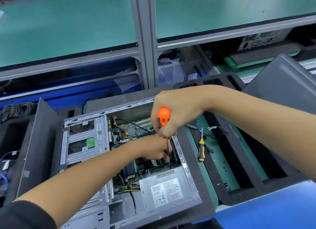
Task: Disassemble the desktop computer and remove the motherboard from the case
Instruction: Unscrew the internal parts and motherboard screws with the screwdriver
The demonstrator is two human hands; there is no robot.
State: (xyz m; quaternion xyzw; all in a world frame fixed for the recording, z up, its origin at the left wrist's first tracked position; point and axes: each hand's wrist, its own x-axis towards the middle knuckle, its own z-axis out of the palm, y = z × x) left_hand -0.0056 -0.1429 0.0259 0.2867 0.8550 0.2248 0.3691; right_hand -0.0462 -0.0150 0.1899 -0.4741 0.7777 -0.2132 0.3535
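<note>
The open case (179,210) lies on its side on dark foam at the bench's centre, with the motherboard (131,128) still bedded in it, showing green from about 12 to 5 o'clock of the drive cage (83,141). The right hand (176,114) grips the orange-handled screwdriver (164,119), fingers wrapped tight; its thin shaft drops to the board near the power supply (167,189). The left hand (153,151) reaches in, fingertips pinching at the shaft's tip. I judge the board light, thin, stiff but brittle, studded with sharp solder and sockets; best lifted by its bare edges, never by components. A yellow screwdriver (201,150) lies at 3 o'clock, well apart
</note>
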